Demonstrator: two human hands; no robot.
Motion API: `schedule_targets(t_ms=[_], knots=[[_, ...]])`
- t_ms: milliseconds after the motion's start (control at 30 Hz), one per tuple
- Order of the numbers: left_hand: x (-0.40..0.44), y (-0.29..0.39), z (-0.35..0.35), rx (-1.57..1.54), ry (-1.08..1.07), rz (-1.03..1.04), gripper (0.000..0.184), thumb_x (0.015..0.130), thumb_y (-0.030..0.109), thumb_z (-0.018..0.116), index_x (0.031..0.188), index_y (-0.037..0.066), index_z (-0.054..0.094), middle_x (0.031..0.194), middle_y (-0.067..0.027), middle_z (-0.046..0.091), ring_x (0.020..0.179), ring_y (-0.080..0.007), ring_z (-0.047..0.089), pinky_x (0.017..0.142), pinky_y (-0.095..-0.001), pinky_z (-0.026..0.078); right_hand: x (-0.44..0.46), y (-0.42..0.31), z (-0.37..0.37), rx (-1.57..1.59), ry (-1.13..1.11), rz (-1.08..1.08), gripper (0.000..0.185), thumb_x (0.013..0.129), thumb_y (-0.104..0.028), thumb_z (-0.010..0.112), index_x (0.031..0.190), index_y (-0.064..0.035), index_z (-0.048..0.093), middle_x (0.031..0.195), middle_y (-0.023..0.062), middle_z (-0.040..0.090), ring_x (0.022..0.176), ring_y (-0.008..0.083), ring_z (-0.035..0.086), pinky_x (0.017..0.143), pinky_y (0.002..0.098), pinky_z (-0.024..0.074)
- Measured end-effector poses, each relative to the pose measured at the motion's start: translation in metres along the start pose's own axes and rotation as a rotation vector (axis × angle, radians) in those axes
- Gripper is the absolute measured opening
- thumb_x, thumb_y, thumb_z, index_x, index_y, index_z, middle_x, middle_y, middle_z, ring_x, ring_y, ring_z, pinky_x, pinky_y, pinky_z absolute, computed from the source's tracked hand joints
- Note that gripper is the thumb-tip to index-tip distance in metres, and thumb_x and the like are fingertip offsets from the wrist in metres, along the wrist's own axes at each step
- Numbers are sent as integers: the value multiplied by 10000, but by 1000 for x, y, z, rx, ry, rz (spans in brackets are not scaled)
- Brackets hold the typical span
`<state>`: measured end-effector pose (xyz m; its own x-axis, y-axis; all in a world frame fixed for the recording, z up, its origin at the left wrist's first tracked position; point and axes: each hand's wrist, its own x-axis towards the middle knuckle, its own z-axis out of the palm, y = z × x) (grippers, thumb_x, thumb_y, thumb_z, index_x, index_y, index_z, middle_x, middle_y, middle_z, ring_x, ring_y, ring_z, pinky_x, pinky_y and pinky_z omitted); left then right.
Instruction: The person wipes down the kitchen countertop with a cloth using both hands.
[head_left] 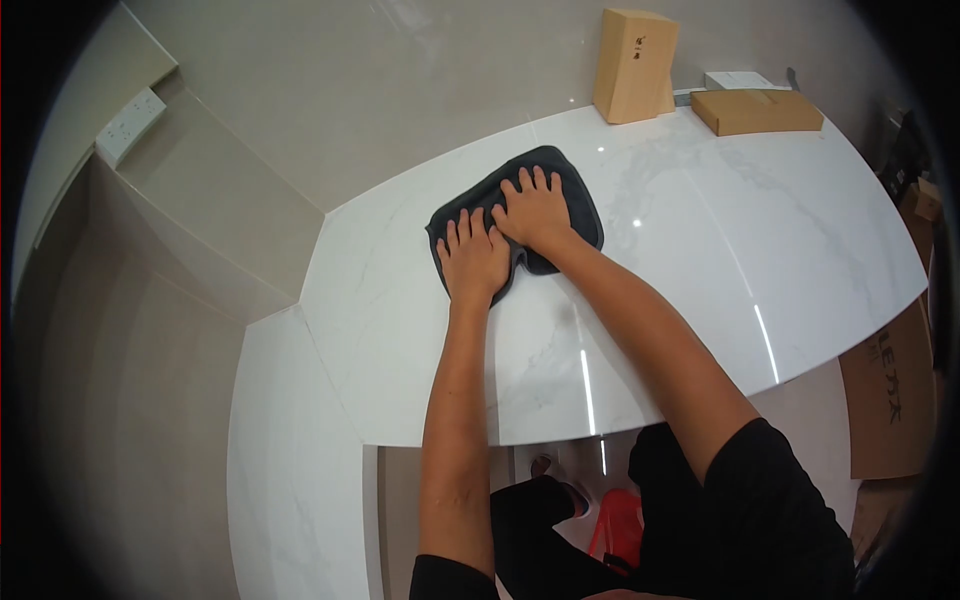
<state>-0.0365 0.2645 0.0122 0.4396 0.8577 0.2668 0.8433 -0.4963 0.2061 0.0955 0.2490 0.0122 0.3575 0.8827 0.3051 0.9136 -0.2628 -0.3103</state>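
Observation:
A dark grey, flat fabric piece (pixel 584 208) with rounded corners and a stitched rim lies on the white marbled countertop (pixel 690 260). It looks like a cushion or its cover, though I cannot tell which. On its near side the edge dips inward and folds slightly. My left hand (pixel 475 262) presses palm down on the left part, fingers stretched and spread. Flat on the right part rests my right hand (pixel 538 212), its fingers also apart. The thumbs nearly meet near the middle. Neither hand grips the fabric, and both palms hide much of its surface.
A tall wooden box (pixel 632 68) and a low brown cardboard box (pixel 757 112) stand at the back right against the wall. A white socket strip (pixel 130 125) hangs at upper left. Below the counter's front edge is a red stool (pixel 622 525); a large carton (pixel 890 400) stands right.

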Motion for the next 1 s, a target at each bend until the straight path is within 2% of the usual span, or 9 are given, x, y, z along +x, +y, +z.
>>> schedule_targets(t_ms=[233,400,533,633,700,733,800,933,1000], knots=[[50,-12,12,-54,17,-39,555,1000,378,345,1490,127,418,1587,-118,351,1480,-314,286,1209,-505,176,42,-1,14,-3,11,29,558,966,-425,426,1414,-104,510,1553,195,385,1472,379,283,1191,562,145],[34,-16,15,-9,88,36,556,1015,412,379,1485,118,425,1576,-132,365,1465,-337,309,1202,-513,191,31,5,21,75,125,-30,543,954,-406,468,1402,-100,506,1512,244,415,1452,395,310,1188,555,168],[-6,-18,12,-35,117,60,573,1011,442,404,1476,109,435,1565,-144,380,1462,-358,305,1194,-531,182,-10,11,4,218,194,-117,512,940,-382,520,1345,-69,530,1455,279,452,1436,422,317,1189,540,182],[-52,-10,-5,-43,101,69,587,1005,457,412,1472,103,444,1565,-155,376,1463,-358,301,1196,-517,183,-51,13,-13,62,393,-161,454,927,-362,542,1260,-56,580,1358,252,526,1361,405,395,1131,517,275],[-84,-3,-18,-34,85,85,593,1005,460,409,1475,101,441,1567,-155,373,1466,-357,297,1197,-515,182,-78,18,-27,103,266,-232,377,907,-338,571,1151,-55,619,1200,213,577,1227,371,472,1027,487,356],[-102,-1,-22,-45,76,74,597,1006,455,405,1478,91,438,1568,-165,368,1469,-360,289,1201,-516,172,-91,20,-28,105,266,-221,377,907,-338,571,1151,-55,619,1200,213,577,1227,371,472,1027,487,356],[-132,7,-29,-57,53,62,602,1007,449,401,1482,81,434,1569,-176,363,1472,-363,282,1205,-516,163,-119,21,-35,127,418,-314,331,883,-322,593,1075,-54,628,1086,188,576,1099,342,502,939,463,384],[-193,16,-35,2,90,109,624,1007,468,396,1489,73,422,1566,-200,356,1469,-392,274,1200,-537,159,-177,18,-54,98,331,-345,365,861,-315,602,1092,-33,628,1099,209,575,1085,358,504,938,482,381],[-202,13,-37,-5,88,144,635,1009,480,382,1497,75,410,1570,-200,348,1471,-397,265,1201,-538,150,-191,14,-56,50,268,-349,435,889,-340,584,1191,-28,601,1196,255,546,1156,390,486,990,502,359]])
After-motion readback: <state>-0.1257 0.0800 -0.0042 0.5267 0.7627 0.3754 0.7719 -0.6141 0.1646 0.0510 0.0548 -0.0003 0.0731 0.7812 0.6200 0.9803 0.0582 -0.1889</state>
